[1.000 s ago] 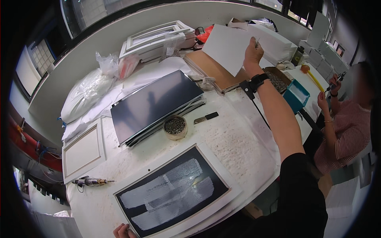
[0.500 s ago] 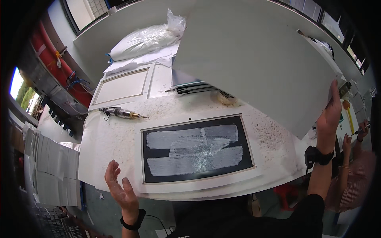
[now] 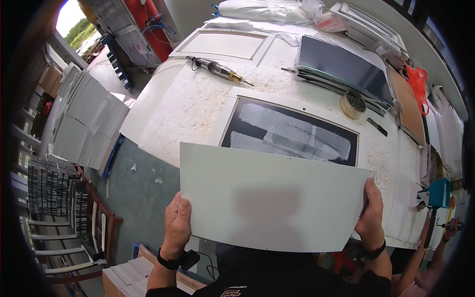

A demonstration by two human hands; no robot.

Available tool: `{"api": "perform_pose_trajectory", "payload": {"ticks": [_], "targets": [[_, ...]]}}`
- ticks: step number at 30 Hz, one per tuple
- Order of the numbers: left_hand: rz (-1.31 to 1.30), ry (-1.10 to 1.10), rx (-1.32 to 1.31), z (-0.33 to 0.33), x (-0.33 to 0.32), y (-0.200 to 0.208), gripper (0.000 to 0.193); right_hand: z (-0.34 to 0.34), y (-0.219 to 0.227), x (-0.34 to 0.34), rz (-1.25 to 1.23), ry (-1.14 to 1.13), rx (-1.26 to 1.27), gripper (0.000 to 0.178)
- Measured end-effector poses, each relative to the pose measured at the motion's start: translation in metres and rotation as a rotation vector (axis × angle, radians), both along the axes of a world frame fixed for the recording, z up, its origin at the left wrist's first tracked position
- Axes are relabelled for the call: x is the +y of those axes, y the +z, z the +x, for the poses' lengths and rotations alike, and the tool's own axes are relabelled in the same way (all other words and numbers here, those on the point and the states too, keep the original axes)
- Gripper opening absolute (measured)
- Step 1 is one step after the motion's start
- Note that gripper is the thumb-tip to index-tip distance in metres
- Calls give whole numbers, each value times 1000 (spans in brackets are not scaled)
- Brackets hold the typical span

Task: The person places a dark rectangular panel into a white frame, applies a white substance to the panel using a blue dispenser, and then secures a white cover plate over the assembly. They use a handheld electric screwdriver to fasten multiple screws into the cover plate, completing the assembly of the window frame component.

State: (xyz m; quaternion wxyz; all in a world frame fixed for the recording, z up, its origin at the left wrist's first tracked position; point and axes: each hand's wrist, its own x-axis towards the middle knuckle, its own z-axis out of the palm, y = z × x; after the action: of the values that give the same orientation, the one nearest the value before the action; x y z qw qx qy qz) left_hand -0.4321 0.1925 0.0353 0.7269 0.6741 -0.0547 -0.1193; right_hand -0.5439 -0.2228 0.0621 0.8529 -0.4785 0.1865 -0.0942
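A flat pale grey-green panel [image 3: 277,198] with small holes along its edges is held level in front of me. My left hand [image 3: 177,222] grips its left edge, thumb on top. At the opposite end my right hand [image 3: 371,213] is closed on the right edge. Partly covered by the panel, a white frame [image 3: 225,116] lies on the worktable. Set in it is a dark board [image 3: 255,129] smeared with broad light-grey strokes. Most of the frame's near side is hidden.
Beyond the frame lie a power screwdriver [image 3: 217,70], another white frame [image 3: 264,44], a stack of dark glass-like panels [image 3: 341,62], a tub of small screws [image 3: 353,104] and a knife [image 3: 377,126]. White panels [image 3: 89,119] are stacked at left. At right are a teal tool [image 3: 438,193] and another person's hand [image 3: 450,230].
The panel has come down from the upper right to level in front of me. My left hand, free and open before, now grips its left edge. My view has turned.
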Motion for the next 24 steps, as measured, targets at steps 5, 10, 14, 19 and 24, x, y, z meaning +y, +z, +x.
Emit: {"api": "perform_pose_trajectory", "payload": {"ticks": [5, 10, 14, 19, 24], "targets": [[-76, 143, 79, -18, 11, -23, 47, -19, -24, 30, -511, -39, 49, 35], [87, 21, -21, 9, 29, -23, 48, -19, -19, 52, -584, -172, 20, 37], [-170, -79, 101, 33, 9, -14, 49, -23, -14, 43, -521, -235, 23, 40], [-464, -265, 214, 60, -28, -10, 53, -9, -4, 47, -195, -261, 109, 51], [-432, -254, 260, 87, -51, 16, 53, 3, 11, 57, -79, -426, 60, 48]]}}
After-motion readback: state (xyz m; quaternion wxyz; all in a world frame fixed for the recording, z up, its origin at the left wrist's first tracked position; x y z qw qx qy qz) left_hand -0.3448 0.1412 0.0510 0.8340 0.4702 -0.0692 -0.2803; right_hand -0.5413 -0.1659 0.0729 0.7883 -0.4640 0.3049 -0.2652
